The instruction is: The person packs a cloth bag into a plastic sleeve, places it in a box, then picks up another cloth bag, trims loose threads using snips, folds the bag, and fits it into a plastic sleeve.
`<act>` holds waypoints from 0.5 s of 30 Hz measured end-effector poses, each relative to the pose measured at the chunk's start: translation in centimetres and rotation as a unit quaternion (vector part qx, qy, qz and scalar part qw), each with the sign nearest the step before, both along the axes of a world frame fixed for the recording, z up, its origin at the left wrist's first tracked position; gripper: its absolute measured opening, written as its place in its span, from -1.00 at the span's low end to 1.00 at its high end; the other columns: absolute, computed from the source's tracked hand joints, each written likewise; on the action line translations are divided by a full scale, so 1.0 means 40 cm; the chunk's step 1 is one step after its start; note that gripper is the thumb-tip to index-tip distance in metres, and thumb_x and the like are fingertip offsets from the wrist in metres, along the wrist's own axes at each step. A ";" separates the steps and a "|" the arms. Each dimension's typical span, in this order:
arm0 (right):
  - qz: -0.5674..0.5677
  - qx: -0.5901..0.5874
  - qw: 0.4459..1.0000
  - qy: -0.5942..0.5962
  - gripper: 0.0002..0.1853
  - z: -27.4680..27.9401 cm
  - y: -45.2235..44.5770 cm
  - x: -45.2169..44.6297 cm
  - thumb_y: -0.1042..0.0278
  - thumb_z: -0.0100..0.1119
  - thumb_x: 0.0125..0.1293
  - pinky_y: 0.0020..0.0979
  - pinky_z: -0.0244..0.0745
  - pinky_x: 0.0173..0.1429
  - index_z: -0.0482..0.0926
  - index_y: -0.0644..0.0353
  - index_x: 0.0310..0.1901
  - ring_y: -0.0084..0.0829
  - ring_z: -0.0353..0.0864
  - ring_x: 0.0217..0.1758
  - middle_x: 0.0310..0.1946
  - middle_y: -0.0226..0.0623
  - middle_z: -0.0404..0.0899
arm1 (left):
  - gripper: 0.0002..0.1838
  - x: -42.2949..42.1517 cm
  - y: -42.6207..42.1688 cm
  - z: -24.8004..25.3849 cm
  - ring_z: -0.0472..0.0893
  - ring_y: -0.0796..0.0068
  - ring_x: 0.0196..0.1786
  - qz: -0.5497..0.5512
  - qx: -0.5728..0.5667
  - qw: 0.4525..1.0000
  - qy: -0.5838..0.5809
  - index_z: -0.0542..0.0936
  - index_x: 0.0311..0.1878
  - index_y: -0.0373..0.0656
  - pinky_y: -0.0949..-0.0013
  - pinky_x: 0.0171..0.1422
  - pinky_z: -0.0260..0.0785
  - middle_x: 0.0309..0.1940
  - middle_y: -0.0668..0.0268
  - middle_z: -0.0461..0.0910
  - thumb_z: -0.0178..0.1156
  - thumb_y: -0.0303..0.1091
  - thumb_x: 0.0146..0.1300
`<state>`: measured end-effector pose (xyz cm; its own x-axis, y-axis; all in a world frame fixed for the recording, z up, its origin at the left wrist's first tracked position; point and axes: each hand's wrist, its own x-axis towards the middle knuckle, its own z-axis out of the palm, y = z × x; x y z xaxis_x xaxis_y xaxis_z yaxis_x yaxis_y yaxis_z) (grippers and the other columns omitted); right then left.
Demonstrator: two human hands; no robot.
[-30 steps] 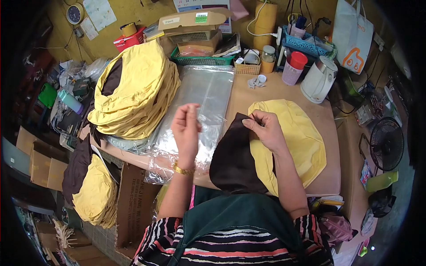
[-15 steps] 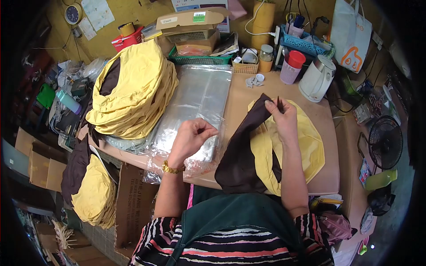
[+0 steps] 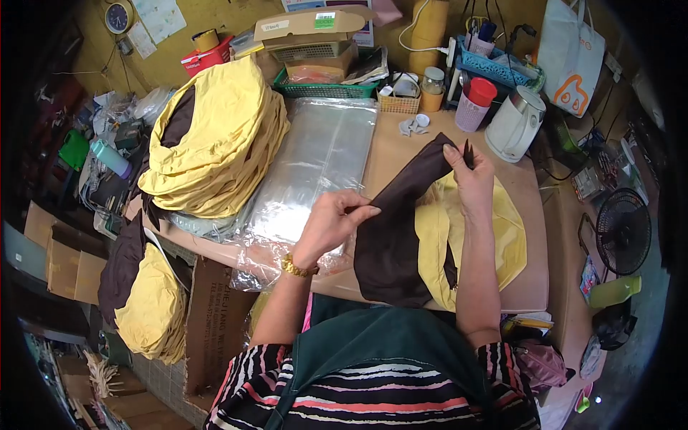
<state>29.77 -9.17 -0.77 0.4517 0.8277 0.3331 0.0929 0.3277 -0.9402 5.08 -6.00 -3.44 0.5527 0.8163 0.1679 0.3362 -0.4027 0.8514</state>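
Note:
My left hand (image 3: 338, 221) pinches the left edge of a dark brown cloth (image 3: 390, 247), just right of the plastic sheets. Higher up and to the right, my right hand (image 3: 469, 175) grips the top corner of the same cloth, and a dark pointed tip shows above its fingers. The brown cloth is stretched between both hands and hangs down to the table's front edge. It adjoins a yellow cloth (image 3: 510, 229), which lies under and around my right forearm. Clear plastic sheets (image 3: 315, 158) lie flat to the left of my left hand.
A tall stack of yellow cloth pieces (image 3: 215, 143) stands at the table's left. Along the back are a green basket (image 3: 322, 91), a jar (image 3: 432, 89), a pink cup (image 3: 471, 113) and a kettle (image 3: 514, 125). A cardboard box (image 3: 215, 337) stands below the table's left front.
My left hand, empty a second ago, has come down and right onto the brown cloth's edge. My right hand has moved up and right, lifting the cloth's corner and stretching it.

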 end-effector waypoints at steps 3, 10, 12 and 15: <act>-0.018 -0.003 1.000 -0.005 -0.82 -0.009 0.005 0.029 0.36 0.31 0.28 -0.59 0.26 -0.26 0.59 0.25 -0.42 -0.73 0.33 -0.40 -0.50 -0.60 0.49 | -0.78 -0.014 0.009 -0.004 0.47 0.66 -0.46 0.024 -0.001 0.997 -0.074 0.68 -0.33 -0.36 0.51 -0.38 0.31 -0.54 0.39 0.53 0.34 -0.34 0.21; -0.017 0.005 1.000 -0.008 -0.82 -0.006 0.015 0.024 0.33 0.30 0.29 -0.60 0.27 -0.25 0.61 0.26 -0.39 -0.73 0.36 -0.38 -0.47 -0.58 0.52 | -0.77 0.005 0.001 -0.023 0.55 0.70 -0.49 0.072 -0.151 0.950 -0.264 0.64 -0.20 -0.32 0.63 -0.43 0.39 -0.32 0.30 0.64 0.21 -0.29 0.35; -0.027 -0.002 1.000 -0.014 -0.82 -0.005 0.018 0.023 0.33 0.30 0.29 -0.60 0.27 -0.25 0.61 0.26 -0.39 -0.73 0.36 -0.37 -0.46 -0.58 0.52 | -0.77 -0.001 0.007 -0.033 0.58 0.68 -0.49 0.076 -0.239 0.907 -0.337 0.62 -0.19 -0.35 0.61 -0.44 0.43 -0.27 0.26 0.67 0.19 -0.31 0.36; -0.056 -0.015 0.998 -0.018 -0.81 -0.009 0.020 0.026 0.32 0.31 0.28 -0.60 0.27 -0.24 0.61 0.26 -0.38 -0.72 0.37 -0.36 -0.46 -0.57 0.52 | -0.77 -0.026 0.027 -0.059 0.69 0.58 -0.36 0.031 -0.270 0.879 -0.392 0.55 -0.20 -0.35 0.58 -0.33 0.56 -0.09 0.10 0.65 0.12 -0.32 0.40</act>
<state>30.83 -8.37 -1.11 0.5302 0.7821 0.3274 0.1620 0.2856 -0.9446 4.06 -4.91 -5.80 0.3926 0.9180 0.0554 -0.4314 0.1306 0.8927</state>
